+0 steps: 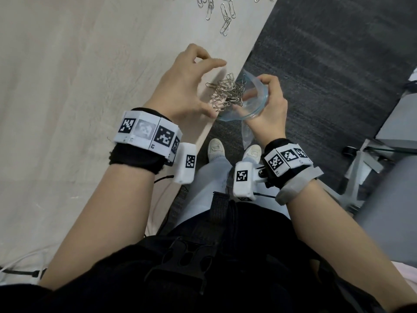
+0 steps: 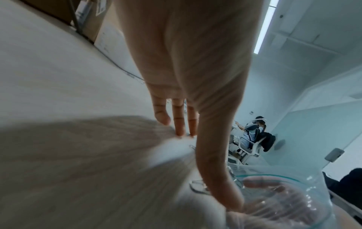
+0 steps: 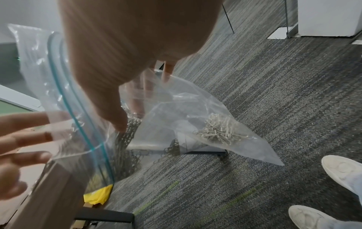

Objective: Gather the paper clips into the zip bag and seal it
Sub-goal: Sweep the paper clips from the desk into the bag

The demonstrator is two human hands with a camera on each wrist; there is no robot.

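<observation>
At the table's edge lies a tangled heap of silver paper clips (image 1: 228, 93). My left hand (image 1: 189, 86) curves around the heap from the table side, fingers loosely spread, holding nothing; its fingertips (image 2: 180, 131) touch the tabletop. Just off the edge, my right hand (image 1: 270, 105) grips the mouth of the clear zip bag (image 1: 252, 109) and holds it wide open beside the heap. The bag (image 3: 176, 111) hangs over the floor with a clump of clips (image 3: 221, 133) inside it. Its teal zip strip (image 3: 64, 96) is unsealed.
More loose clips (image 1: 225, 16) lie scattered farther along the pale wooden table (image 1: 67, 86). Dark carpet (image 1: 327, 64) and my white shoes (image 1: 216, 147) are below the bag. A grey chair base (image 1: 361, 177) stands at the right. A yellow scrap (image 3: 98, 195) lies under the table.
</observation>
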